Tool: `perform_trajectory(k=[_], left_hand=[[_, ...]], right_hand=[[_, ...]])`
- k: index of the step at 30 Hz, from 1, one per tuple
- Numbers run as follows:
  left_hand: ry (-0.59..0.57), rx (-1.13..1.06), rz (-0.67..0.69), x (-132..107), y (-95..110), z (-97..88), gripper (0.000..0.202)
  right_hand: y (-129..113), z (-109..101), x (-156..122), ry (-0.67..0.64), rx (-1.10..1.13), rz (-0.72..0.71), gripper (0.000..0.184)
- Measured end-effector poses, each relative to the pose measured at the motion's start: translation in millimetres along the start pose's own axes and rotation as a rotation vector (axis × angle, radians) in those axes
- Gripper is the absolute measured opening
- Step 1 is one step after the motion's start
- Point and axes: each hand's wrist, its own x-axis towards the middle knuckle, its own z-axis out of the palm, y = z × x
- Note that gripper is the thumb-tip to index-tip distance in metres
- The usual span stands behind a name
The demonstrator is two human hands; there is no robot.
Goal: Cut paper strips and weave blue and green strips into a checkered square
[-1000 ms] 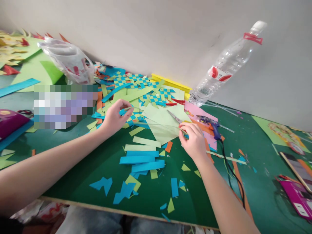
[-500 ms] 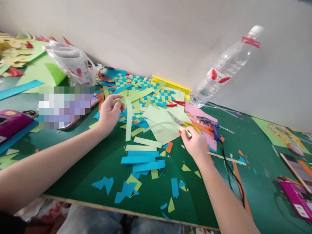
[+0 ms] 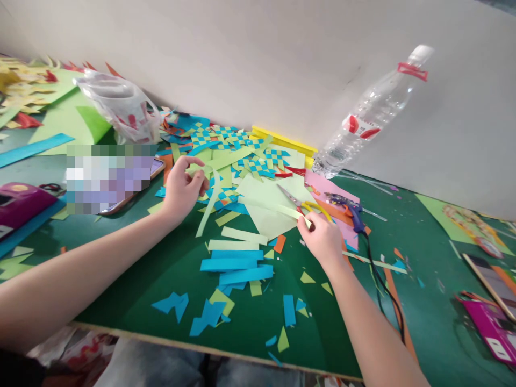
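My left hand is closed in a pinch on one end of a light green paper strip that hangs down toward the green table. My right hand pinches the end of another light green strip lying over a light green paper sheet. Scissors with yellow handles lie just beyond my right hand. Cut green and blue strips lie between my arms.
Woven blue-and-green paper mats pile up at the wall. A clear plastic bottle leans on the wall at right. A glue gun with black cord, a plastic bag, a phone, magenta boxes and paper scraps surround the work area.
The strip that stretched between both hands has parted into two pieces. The left piece now dangles from my left hand; my right hand keeps its piece near the scissors.
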Motion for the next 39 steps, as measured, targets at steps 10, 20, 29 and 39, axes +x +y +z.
perform_trajectory(k=[10,20,29,39], left_hand=[[-0.083,0.085,0.081,-0.3,-5.0,3.6,0.019],[-0.122,0.181,0.045,2.6,-22.2,6.3,0.046],[-0.135,0.436,0.077,5.2,-35.9,3.8,0.051],[-0.241,0.655,0.463,-3.2,-20.2,7.0,0.031]], right_hand=[[-0.5,1.3,-0.3,-0.013,-0.011,-0.008,0.032],[0.3,1.9,-0.4,-0.024,-0.028,-0.017,0.032],[0.2,2.2,-0.2,-0.012,-0.025,-0.020,0.033],[0.3,2.2,-0.3,0.015,0.017,-0.026,0.025]])
